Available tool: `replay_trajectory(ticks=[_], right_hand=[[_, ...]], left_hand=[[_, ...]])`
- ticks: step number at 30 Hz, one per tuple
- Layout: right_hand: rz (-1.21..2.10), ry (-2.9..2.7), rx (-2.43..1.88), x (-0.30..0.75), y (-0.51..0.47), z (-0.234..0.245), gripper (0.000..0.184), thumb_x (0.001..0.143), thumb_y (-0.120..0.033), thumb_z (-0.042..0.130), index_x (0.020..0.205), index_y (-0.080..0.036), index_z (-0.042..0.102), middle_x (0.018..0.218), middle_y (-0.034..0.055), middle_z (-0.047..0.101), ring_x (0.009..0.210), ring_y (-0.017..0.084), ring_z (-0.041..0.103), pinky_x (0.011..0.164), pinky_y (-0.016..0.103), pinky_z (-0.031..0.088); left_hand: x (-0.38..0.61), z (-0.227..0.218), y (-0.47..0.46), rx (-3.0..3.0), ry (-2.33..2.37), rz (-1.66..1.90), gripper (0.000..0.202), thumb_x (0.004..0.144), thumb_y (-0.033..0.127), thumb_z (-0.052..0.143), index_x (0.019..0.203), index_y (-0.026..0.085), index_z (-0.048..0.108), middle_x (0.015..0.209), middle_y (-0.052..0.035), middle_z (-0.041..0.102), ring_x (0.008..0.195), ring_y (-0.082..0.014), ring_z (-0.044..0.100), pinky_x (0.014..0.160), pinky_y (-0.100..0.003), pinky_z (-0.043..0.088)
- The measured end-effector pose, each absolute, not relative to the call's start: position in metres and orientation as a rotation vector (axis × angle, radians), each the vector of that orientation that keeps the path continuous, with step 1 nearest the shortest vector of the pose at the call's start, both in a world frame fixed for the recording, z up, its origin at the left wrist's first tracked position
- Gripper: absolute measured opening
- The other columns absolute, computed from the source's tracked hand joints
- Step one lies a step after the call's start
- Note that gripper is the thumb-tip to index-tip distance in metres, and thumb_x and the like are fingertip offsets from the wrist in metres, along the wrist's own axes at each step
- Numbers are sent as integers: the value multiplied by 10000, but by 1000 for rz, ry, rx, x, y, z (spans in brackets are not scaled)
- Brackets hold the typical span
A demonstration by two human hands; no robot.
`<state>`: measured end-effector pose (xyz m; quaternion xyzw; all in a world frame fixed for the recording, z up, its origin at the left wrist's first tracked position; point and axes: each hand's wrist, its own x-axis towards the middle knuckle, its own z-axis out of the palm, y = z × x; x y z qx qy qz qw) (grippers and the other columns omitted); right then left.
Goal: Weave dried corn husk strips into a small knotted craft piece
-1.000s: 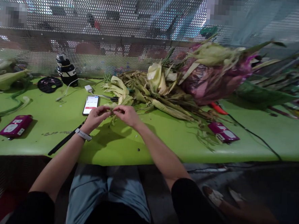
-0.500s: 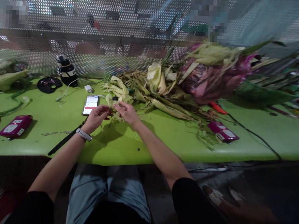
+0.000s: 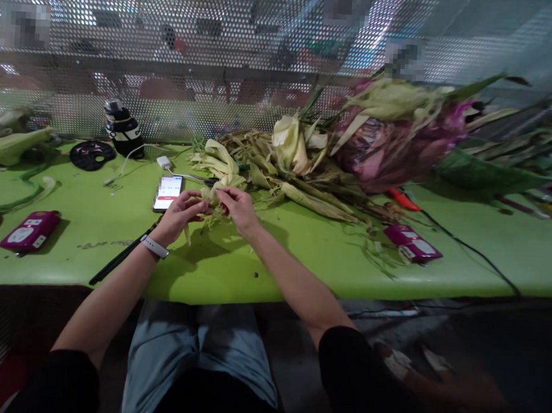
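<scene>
My left hand (image 3: 181, 214), with a pale band on its wrist, is closed on a piece of corn husk (image 3: 208, 193) over the green table (image 3: 235, 269). Just right of it, my right hand (image 3: 236, 207) pinches the same pale husk between thumb and fingers. Thin strips of husk hang below the two hands. A lit phone (image 3: 168, 193) lies beside my left hand. Behind my hands spreads a pile of dry and pale corn husks (image 3: 255, 155).
A purple box (image 3: 30, 232) sits at the left and another purple box (image 3: 413, 244) at the right. A black bottle (image 3: 124, 129) and a black mask (image 3: 92, 155) stand near the mesh. A pink bag of husks (image 3: 392, 139) rises at the back right. A black strap (image 3: 121, 258) lies by my left forearm.
The fingers of both hands have shifted slightly on the husk, and its upper part is now folded lower between them. The forearms are nearly still.
</scene>
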<state>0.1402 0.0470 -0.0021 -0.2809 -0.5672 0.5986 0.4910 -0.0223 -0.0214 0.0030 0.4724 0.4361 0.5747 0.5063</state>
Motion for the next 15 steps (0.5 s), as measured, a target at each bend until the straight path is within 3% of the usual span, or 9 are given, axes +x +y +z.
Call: replay_trajectory(ticks=[6, 15], right_hand=[[1460, -1331, -676, 139, 42, 3, 264, 722, -439, 732, 727, -184, 663, 598, -51, 542, 479, 50, 437, 479, 207, 383], [1394, -1211, -663, 137, 41, 3, 272, 709, -447, 739, 737, -191, 653, 627, -49, 545, 515, 55, 463, 513, 209, 390]], left_hand=[[-20, 0, -18, 1145, 1125, 1470, 419, 731, 438, 794, 895, 196, 493, 699, 19, 686, 568, -99, 662, 495, -166, 410], [-21, -2, -19, 1316, 1026, 1515, 350, 812, 414, 729, 895, 209, 457, 760, 24, 661, 663, -105, 662, 544, -190, 441]])
